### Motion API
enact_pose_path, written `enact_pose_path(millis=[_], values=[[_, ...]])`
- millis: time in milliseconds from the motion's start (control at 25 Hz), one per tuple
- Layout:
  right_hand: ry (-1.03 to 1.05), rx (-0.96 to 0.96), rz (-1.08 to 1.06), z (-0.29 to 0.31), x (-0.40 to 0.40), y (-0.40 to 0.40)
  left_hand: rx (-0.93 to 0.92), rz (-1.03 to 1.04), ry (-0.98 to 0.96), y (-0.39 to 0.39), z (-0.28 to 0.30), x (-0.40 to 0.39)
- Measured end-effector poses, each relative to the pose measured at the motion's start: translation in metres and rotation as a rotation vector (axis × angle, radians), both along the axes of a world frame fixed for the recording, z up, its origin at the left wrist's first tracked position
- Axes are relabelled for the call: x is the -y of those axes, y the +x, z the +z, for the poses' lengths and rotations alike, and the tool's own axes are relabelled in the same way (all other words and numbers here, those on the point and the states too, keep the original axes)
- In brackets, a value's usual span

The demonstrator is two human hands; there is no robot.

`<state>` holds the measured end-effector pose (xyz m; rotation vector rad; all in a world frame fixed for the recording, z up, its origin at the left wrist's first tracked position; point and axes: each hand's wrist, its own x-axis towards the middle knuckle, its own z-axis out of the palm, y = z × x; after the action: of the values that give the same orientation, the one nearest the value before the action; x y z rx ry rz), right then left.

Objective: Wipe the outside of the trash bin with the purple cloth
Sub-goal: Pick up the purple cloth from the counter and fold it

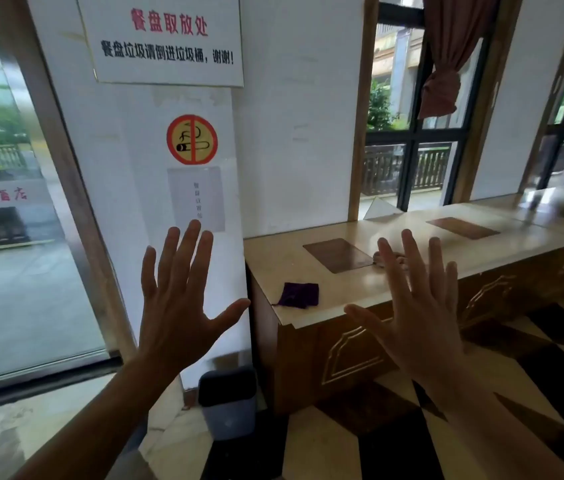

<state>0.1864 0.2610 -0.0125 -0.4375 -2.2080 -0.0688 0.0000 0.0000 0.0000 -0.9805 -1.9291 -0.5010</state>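
A small grey trash bin (228, 407) with a black liner stands on the floor against the white pillar, beside the left end of the counter. The purple cloth (299, 294) lies crumpled on the counter top near its front left corner. My left hand (178, 303) is raised in front of the pillar with fingers spread and holds nothing. My right hand (415, 306) is raised over the counter's front edge, fingers spread, also empty, to the right of the cloth. Neither hand touches the cloth or the bin.
A long wooden counter (353, 289) with a cream top and dark inset panels runs to the right. A white pillar (155, 188) with signs stands behind the bin. A glass wall (13, 237) is at left. The floor (394, 438) has black and cream tiles.
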Motion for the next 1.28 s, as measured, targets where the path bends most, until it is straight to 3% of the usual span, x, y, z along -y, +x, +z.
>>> enact_pose_path(millis=[480, 800, 1280], values=[[-0.036, 0.072, -0.079, -0.047, -0.043, -0.172, 0.146, -0.034, -0.047, -0.179, -0.057, -0.062], [-0.184, 0.114, -0.08, -0.093, -0.077, -0.235, 0.262, -0.164, -0.063, -0.272, -0.115, -0.119], [-0.341, 0.196, 0.011, -0.183, -0.227, -0.364, 0.536, -0.077, -0.191, -0.355, -0.184, -0.274]])
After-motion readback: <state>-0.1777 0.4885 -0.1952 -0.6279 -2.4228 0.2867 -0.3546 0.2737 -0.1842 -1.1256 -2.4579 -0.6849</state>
